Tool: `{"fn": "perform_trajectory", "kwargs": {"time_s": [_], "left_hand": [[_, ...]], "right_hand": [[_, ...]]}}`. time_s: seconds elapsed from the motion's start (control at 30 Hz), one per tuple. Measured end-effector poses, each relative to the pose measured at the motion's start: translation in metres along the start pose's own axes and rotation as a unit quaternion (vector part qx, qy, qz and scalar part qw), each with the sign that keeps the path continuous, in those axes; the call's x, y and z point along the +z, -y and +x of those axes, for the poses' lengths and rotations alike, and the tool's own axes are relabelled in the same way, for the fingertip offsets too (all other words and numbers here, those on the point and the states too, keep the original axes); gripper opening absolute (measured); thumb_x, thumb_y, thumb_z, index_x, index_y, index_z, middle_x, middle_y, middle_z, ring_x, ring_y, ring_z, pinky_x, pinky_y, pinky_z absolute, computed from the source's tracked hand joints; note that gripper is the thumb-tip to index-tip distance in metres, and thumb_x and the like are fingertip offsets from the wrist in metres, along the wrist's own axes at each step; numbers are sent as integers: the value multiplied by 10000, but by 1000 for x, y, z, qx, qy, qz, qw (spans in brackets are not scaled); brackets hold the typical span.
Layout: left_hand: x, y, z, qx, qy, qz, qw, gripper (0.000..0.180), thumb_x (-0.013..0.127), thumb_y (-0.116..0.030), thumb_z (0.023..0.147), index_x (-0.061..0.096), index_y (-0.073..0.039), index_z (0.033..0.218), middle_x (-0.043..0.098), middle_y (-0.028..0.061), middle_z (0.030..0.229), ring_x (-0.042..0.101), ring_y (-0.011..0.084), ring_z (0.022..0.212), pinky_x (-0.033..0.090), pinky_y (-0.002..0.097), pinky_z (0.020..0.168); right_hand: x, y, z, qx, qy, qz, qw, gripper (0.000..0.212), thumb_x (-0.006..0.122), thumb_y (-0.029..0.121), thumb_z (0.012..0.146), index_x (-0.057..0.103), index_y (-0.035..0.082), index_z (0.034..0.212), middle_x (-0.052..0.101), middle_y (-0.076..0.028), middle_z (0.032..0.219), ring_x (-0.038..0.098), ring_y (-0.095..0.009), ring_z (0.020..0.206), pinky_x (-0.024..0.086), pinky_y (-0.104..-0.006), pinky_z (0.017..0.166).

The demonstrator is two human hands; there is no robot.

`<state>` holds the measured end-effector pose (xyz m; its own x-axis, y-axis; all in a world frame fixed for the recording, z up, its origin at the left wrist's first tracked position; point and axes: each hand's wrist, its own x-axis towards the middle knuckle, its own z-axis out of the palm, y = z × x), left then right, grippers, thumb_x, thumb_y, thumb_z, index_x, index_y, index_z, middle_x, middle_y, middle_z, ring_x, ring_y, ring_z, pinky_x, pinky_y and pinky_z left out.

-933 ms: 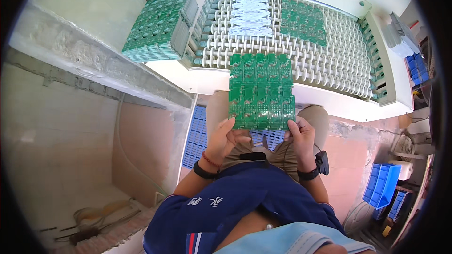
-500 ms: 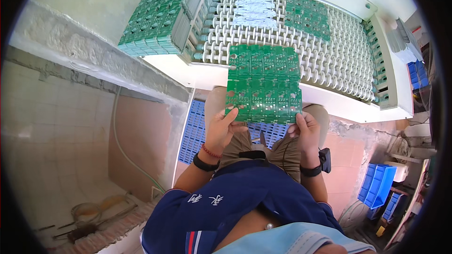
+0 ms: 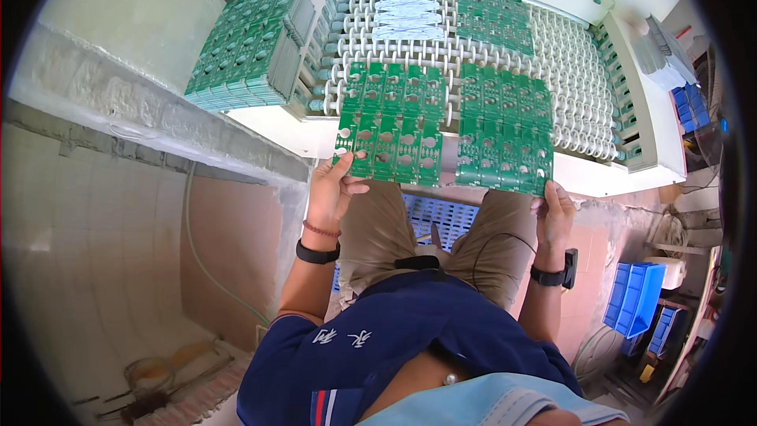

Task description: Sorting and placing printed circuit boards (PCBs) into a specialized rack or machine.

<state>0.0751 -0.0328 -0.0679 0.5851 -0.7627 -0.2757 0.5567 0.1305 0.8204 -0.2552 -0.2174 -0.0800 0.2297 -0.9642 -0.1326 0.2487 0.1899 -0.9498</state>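
Note:
Two green circuit board panels are held side by side at the near edge of the roller conveyor (image 3: 583,102). My left hand (image 3: 337,183) pinches the near left corner of the left circuit board panel (image 3: 392,122). The near right corner of the right circuit board panel (image 3: 505,130) is gripped by my right hand (image 3: 555,207). A narrow gap separates the panels, and their far ends lie over the white rollers. Farther back on the rollers are a pale, shiny panel (image 3: 408,9) and another green circuit board panel (image 3: 495,19).
A tall stack of green circuit boards (image 3: 248,39) stands left of the rollers, beside a rough wall ledge (image 3: 158,130). Blue bins (image 3: 633,298) are low on the right. The machine's white frame (image 3: 607,179) borders the rollers. A blue slatted mat (image 3: 441,217) lies below.
What looked like one panel between my hands is now two, spread apart. My left hand moved left and my right hand right, both slightly forward.

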Motion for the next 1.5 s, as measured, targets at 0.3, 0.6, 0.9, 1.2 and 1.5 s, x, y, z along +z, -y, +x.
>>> {"fn": "perform_trajectory", "kwargs": {"time_s": [0.3, 0.6, 0.9, 1.2, 1.5], "left_hand": [[4, 1, 23, 13, 2, -18, 1000, 202, 518, -156, 889, 561, 5, 1003, 631, 108, 943, 655, 213, 704, 566, 287, 498], [17, -5, 28, 14, -22, -4, 1000, 289, 507, -211, 898, 523, 26, 1062, 622, 149, 934, 653, 268, 729, 558, 287, 497], [-14, -15, 7, 51, -105, 24, 993, 341, 468, -247, 915, 495, 49, 1083, 622, 196, 893, 644, 255, 748, 542, 300, 541], [-39, -118, -7, 433, -296, 219, 822, 366, 525, -249, 890, 510, 41, 1112, 563, 138, 1082, 561, 199, 962, 500, 306, 731], [-51, -203, 30, 434, -372, 571, 589, 566, 525, -432, 836, 539, 73, 1091, 556, 283, 1049, 523, 408, 1006, 424, 406, 850]], "right_hand": [[-3, 7, 19, -9, -102, -67, 993, 185, 540, 160, 880, 612, -8, 907, 597, -48, 602, 531, -99, 449, 410, -200, 410], [-112, 33, 46, -40, -128, 29, 991, 156, 522, 150, 886, 596, 15, 866, 546, -14, 620, 490, -87, 495, 391, -202, 439], [-124, 29, 83, -36, -197, -48, 979, 259, 609, 246, 844, 616, 3, 933, 592, -21, 702, 435, -44, 476, 338, -172, 394], [-186, 22, 48, -92, -221, -2, 971, 293, 551, 172, 878, 574, -10, 1106, 582, -32, 814, 409, -41, 537, 304, -162, 438], [-84, 44, 27, -129, -123, -26, 984, 217, 546, 191, 887, 598, 0, 978, 518, 24, 686, 402, -28, 535, 289, -167, 471]]}}
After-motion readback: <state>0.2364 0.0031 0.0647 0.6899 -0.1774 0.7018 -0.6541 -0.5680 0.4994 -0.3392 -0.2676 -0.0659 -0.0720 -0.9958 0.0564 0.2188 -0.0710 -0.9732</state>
